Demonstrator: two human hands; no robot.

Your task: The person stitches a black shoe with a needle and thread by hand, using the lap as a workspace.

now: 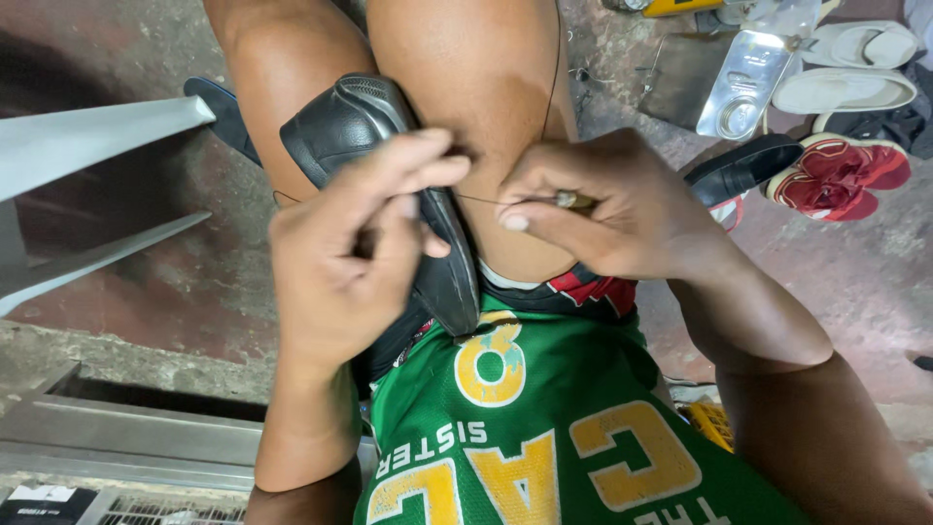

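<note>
A black shoe lies wedged between my knees, sole edge toward me. My left hand grips the shoe's side, with the fingers curled over its edge. My right hand pinches a small brown-handled tool, likely an awl or needle. A thin thread runs taut from that tool to the shoe. Another thread strand hangs down over my right knee.
Pairs of white sandals and red sandals lie on the concrete floor at the upper right, beside a metal tin and a black shoe. A grey metal frame stands at left.
</note>
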